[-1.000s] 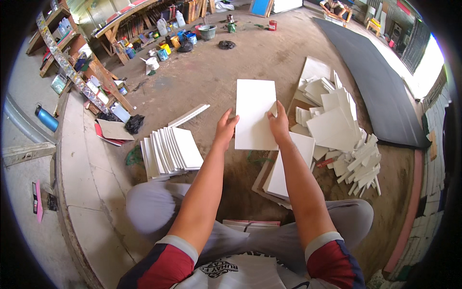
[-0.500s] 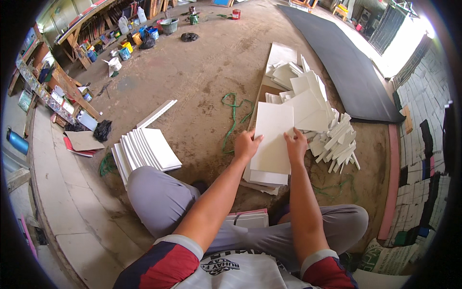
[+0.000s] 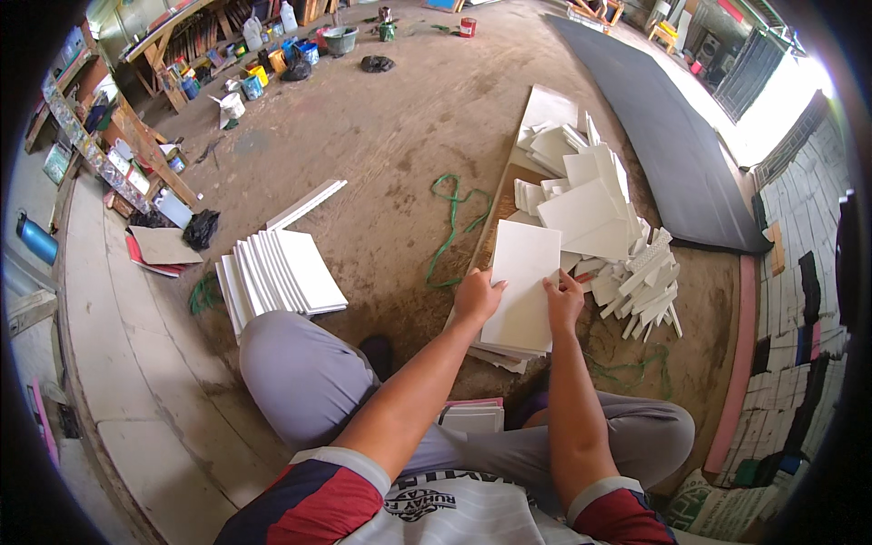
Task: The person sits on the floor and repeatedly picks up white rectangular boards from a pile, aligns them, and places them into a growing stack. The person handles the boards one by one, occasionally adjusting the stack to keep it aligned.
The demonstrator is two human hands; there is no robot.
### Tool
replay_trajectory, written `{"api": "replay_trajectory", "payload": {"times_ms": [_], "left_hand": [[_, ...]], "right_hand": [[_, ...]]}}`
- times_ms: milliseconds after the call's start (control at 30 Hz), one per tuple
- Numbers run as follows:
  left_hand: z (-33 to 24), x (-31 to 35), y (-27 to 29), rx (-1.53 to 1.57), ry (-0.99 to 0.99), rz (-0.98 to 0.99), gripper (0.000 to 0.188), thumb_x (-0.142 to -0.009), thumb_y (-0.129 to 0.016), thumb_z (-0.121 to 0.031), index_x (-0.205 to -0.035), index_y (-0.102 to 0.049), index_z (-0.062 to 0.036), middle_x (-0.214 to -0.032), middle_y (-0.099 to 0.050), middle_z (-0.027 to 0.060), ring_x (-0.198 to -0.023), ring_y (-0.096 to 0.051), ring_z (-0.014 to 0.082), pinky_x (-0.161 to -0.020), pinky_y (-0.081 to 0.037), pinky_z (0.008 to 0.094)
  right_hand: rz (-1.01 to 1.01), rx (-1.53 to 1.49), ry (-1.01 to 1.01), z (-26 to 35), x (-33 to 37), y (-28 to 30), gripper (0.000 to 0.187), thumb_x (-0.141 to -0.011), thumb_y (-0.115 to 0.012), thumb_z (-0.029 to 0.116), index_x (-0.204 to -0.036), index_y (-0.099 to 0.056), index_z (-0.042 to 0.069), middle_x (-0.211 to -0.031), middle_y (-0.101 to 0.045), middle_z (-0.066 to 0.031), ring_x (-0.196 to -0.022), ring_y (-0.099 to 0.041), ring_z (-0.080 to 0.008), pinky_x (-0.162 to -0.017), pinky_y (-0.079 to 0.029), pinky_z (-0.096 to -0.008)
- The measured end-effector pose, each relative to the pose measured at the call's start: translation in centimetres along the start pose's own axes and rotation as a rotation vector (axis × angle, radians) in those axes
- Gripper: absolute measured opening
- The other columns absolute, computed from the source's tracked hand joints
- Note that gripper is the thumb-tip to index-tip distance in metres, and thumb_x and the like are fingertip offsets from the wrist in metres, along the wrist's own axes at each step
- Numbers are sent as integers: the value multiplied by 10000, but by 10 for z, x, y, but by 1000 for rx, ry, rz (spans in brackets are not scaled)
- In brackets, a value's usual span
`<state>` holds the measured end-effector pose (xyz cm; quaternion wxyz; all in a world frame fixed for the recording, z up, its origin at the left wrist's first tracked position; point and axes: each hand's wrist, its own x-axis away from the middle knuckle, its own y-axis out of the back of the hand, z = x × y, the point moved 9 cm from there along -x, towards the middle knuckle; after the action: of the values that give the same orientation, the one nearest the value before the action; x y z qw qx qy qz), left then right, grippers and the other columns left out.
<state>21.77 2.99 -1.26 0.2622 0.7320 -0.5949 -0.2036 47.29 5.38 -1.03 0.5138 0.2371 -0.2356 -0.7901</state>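
Note:
In front of me, both my hands are on a white rectangular sheet (image 3: pixel 525 286) of card or thin board. My left hand (image 3: pixel 480 298) pinches its left edge, thumb on top. At the right edge, my right hand (image 3: pixel 565 302) pinches with thumb and fingers. Beneath the sheet, more white sheets (image 3: pixel 500 357) stick out on the near side; how they lie under it is partly hidden. Just beyond is a loose heap of white sheets (image 3: pixel 595 213), with narrow white strips (image 3: pixel 645 282) scattered to its right.
A fanned stack of white sheets (image 3: pixel 282 272) lies by my left knee, with a white strip (image 3: pixel 307 204) behind it. Green twine (image 3: pixel 451 227) curls on the floor. A long dark mat (image 3: pixel 654 127) stretches along the right. Paint containers (image 3: pixel 254 88) stand at the far left.
Both hands have drawn the sheet nearer to me, over the sheets below it. My view has shifted slightly. The fanned stack by my knee looks the same.

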Motion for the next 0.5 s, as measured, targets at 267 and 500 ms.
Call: {"api": "replay_trajectory", "payload": {"times_ms": [267, 500], "left_hand": [[-5, 12, 6, -45, 32, 38, 403, -899, -758, -344, -1148, -728, -28, -1080, -692, 246, -1013, -692, 416, -871, -564, 494], [-2, 15, 10, -31, 79, 39, 479, -900, -749, -415, -1200, -729, -42, -1117, -696, 237, -1038, -694, 409, -889, -562, 501]], "right_hand": [[10, 47, -18, 3, 10, 5, 540, -814, -874, 223, -1305, -723, 58, -975, -607, -104, -883, -610, -245, -838, -518, -374], [6, 255, 20, 36, 16, 18, 521, -850, -812, 254, -1314, -683, 54, -1119, -649, -187, -1083, -633, -367, -954, -518, -458]]}}
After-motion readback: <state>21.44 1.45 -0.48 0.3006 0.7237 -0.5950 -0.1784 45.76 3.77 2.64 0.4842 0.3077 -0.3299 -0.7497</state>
